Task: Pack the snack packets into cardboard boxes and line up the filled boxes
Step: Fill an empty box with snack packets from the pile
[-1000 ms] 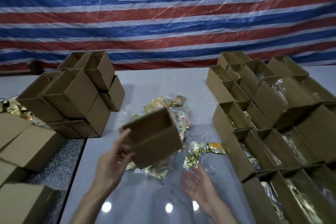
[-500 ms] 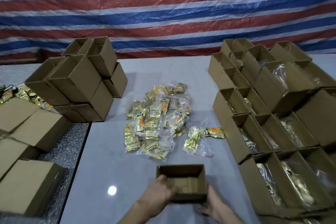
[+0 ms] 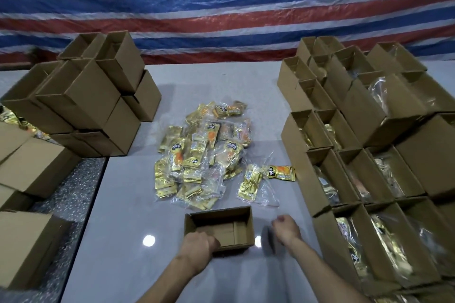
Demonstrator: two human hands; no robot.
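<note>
Cardboard box point(image 3: 222, 227), open-topped and empty, on table point(image 3: 123, 204) between the hands. Left hand point(image 3: 200, 245) curls over its near-left corner, gripping the rim. Right hand point(image 3: 286, 229) just right of it, apart, fisted on nothing. Snack packets point(image 3: 204, 152) heaped beyond both hands; filled boxes point(image 3: 384, 241) right of the right hand.

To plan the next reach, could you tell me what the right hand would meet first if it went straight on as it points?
Likely the clear bag of gold packets lying apart from the pile, just ahead of the right hand; its height over the table is unclear.
</note>
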